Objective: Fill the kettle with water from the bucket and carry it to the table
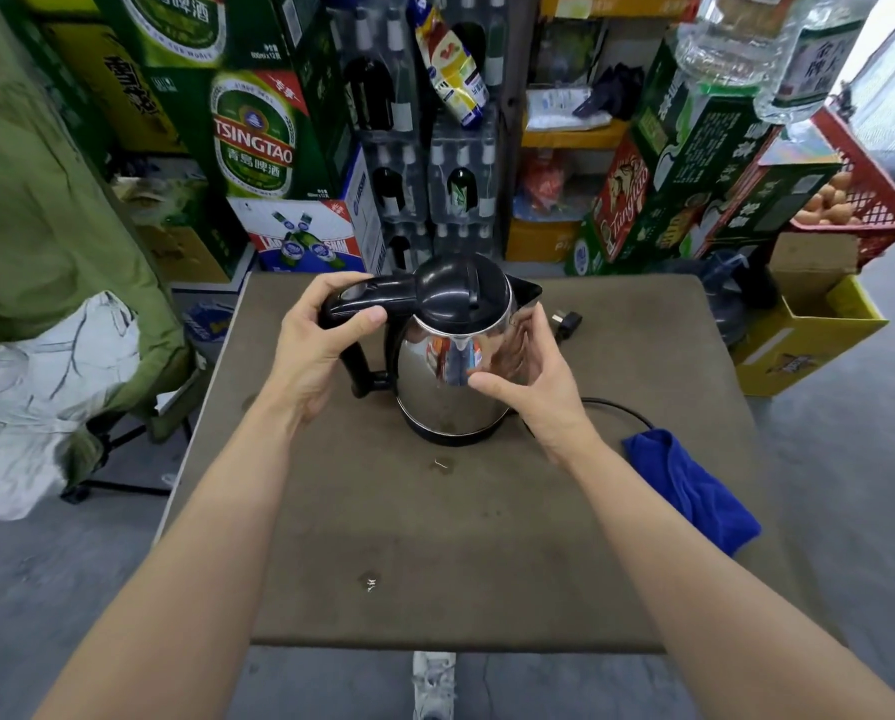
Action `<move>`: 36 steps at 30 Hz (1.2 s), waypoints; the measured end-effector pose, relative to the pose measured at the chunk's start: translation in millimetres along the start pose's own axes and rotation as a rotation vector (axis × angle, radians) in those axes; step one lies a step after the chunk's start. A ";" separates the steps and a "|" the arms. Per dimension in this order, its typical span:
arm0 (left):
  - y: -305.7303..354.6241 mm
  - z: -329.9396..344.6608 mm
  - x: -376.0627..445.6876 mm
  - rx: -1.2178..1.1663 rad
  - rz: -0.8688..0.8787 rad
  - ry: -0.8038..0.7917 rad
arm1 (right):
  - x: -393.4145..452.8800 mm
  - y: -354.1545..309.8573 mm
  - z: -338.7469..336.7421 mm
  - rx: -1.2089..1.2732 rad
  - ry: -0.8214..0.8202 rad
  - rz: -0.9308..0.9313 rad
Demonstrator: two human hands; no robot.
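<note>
A steel kettle (pixel 450 376) with a black lid, handle and base stands upright on the brown table (pixel 435 553), lid shut. My left hand (pixel 315 350) is wrapped around the black handle at the kettle's left. My right hand (pixel 533 376) cups the steel body on its right side, fingers touching the metal. No bucket is visible.
A blue cloth (pixel 694 491) lies at the table's right edge, with a black power cord (pixel 622 407) and plug (pixel 570 320) behind the kettle. Beer cartons (pixel 258 137) and bottle packs are stacked behind the table. A yellow box (pixel 809 335) stands at the right, a white sack (pixel 45 397) at the left.
</note>
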State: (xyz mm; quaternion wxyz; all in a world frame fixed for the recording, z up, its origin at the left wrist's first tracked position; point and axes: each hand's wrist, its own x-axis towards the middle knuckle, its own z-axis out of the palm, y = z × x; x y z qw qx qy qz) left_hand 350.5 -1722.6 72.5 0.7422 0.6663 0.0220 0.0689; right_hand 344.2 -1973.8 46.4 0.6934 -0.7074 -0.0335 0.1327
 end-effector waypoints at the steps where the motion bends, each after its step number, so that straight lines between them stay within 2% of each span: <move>1: 0.0 0.8 0.5 -0.014 0.002 -0.002 | 1.5 -1.0 0.5 -0.002 0.000 0.008; 9: -1.1 8.1 20.3 -0.136 0.016 0.070 | 20.1 -8.5 -0.8 0.003 0.072 -0.020; 16: -4.0 7.9 38.1 -0.122 0.035 0.066 | 39.5 -5.7 -3.7 -0.022 0.089 -0.017; 20: -2.4 7.6 29.6 -0.028 0.034 0.009 | 34.6 -3.0 -6.2 -0.070 0.074 -0.008; 24: 1.4 4.6 23.6 0.273 0.055 0.006 | 29.9 -11.0 -5.8 -0.280 0.088 -0.019; 29: 9.2 1.9 24.9 0.978 0.169 0.063 | 15.2 -17.1 -4.6 -0.631 0.142 -0.040; 32: 24.8 2.5 17.7 1.357 0.228 0.019 | -0.2 -26.5 -6.8 -0.911 0.135 -0.058; 34: 40.2 -4.8 9.1 1.515 0.207 -0.020 | -15.2 -40.4 -11.1 -1.065 0.136 -0.112; 36: 41.5 -18.8 -25.5 1.571 0.127 -0.035 | -38.1 -50.2 -17.6 -1.147 0.123 -0.144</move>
